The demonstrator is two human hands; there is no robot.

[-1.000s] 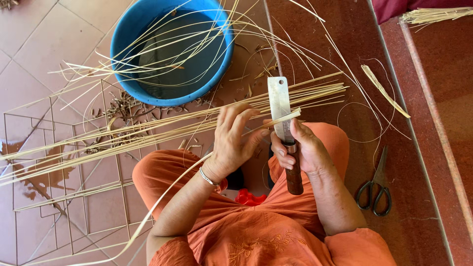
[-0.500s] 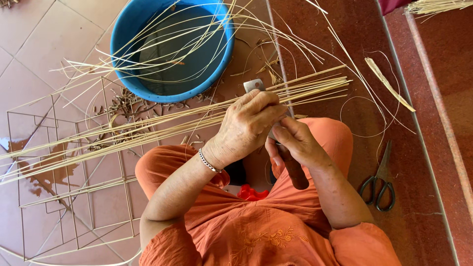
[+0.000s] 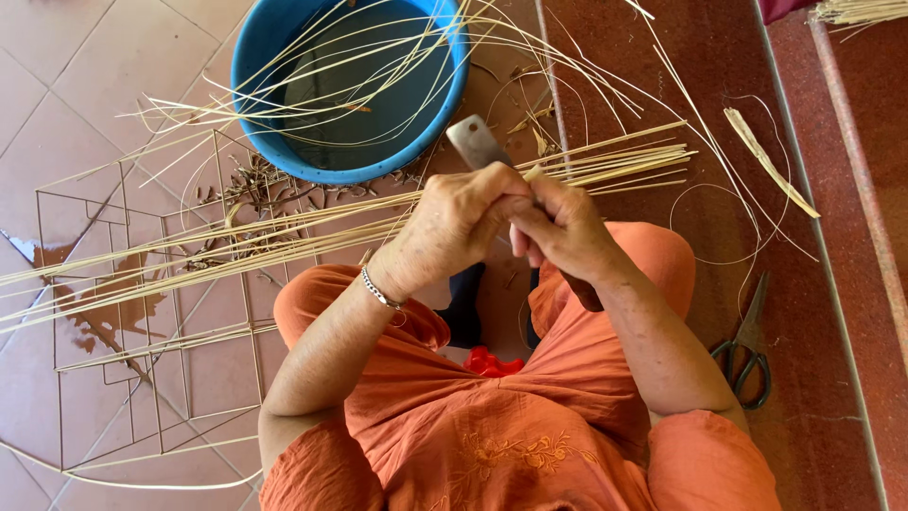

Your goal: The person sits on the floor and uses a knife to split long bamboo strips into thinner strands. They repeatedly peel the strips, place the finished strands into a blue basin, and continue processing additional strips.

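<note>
I sit on the floor in orange clothes. My right hand [image 3: 572, 237] grips the dark wooden handle of a flat-bladed knife [image 3: 473, 144], whose blade points up and to the left. My left hand [image 3: 452, 225], with a bracelet on the wrist, is closed around a thin pale cane strip [image 3: 535, 174] right against the blade, and the two hands touch. A long bundle of cane strips [image 3: 284, 248] lies across the floor just beyond my hands. How the strip meets the blade is hidden by my fingers.
A blue basin [image 3: 359, 176] holding water and curled strips stands ahead. A thin wire frame [image 3: 123, 322] lies on the tiles at left, beside a wet patch [image 3: 90, 312]. Black-handled scissors [image 3: 747, 358] lie on the red floor at right, with a loose strip piece [image 3: 766, 161] beyond them.
My left hand has slid right and closed against my right hand over the strip. The knife blade has tilted from upright to leaning left.
</note>
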